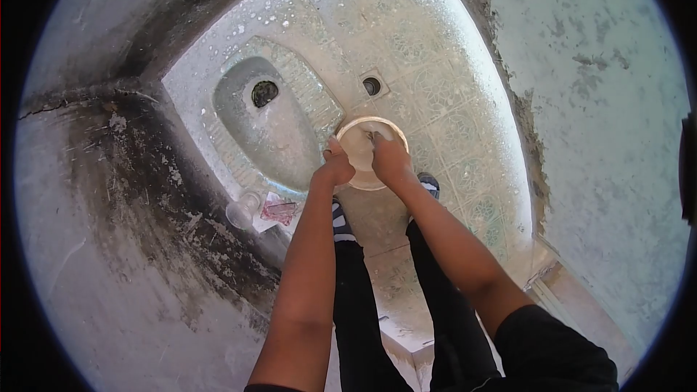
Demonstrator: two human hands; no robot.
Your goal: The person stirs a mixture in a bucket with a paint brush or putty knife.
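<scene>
A round, pale bucket (pixel 360 186) with cloudy whitish contents is held over the tiled floor, between my forearms. My left hand (pixel 336 165) is closed on its left rim. My right hand (pixel 390 158) reaches over the right side of the bucket, its fingers curled down inside; what they hold, if anything, is too small to make out. Just left of the bucket lies a squat toilet (pixel 279 131) with a dark drain hole (pixel 264 94).
Beyond the bucket is a floor drain (pixel 372 86) in patterned tiles (pixel 465 131). A clear plastic cup (pixel 243 210) and a red-and-white packet (pixel 279 210) sit at the lower left. Stained walls (pixel 131 174) rise on both sides. My feet stand below the bucket.
</scene>
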